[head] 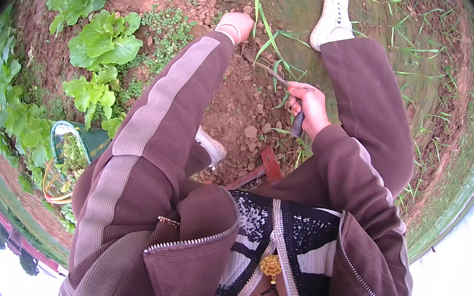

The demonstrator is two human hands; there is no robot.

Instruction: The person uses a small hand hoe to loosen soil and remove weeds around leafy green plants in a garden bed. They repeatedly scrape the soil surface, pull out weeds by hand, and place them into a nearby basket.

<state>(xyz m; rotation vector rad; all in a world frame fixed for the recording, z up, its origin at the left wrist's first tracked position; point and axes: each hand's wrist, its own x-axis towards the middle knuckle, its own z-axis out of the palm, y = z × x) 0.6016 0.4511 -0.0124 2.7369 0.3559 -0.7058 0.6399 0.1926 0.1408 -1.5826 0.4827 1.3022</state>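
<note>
My right hand [311, 106] is closed around the dark handle of a small hand tool [297, 126], with a thin, rusty metal shaft. The shaft slants up and left, its far end low over the brown soil [244, 91] among green blades. My left hand [238, 24], a pale band at its wrist, is low to the ground with fingers curled and mostly hidden. Whether it grips anything cannot be seen. Just right of it stands a clump of long-leaved green plants [273, 37], close to the fingers.
Leafy green vegetables [106, 41] grow at the left, with small weeds [166, 37] beside them. A green woven basket [91, 141] holding greens stands by my left leg. A red stool part [270, 163] shows beneath me. White shoes [333, 18] rest on the soil.
</note>
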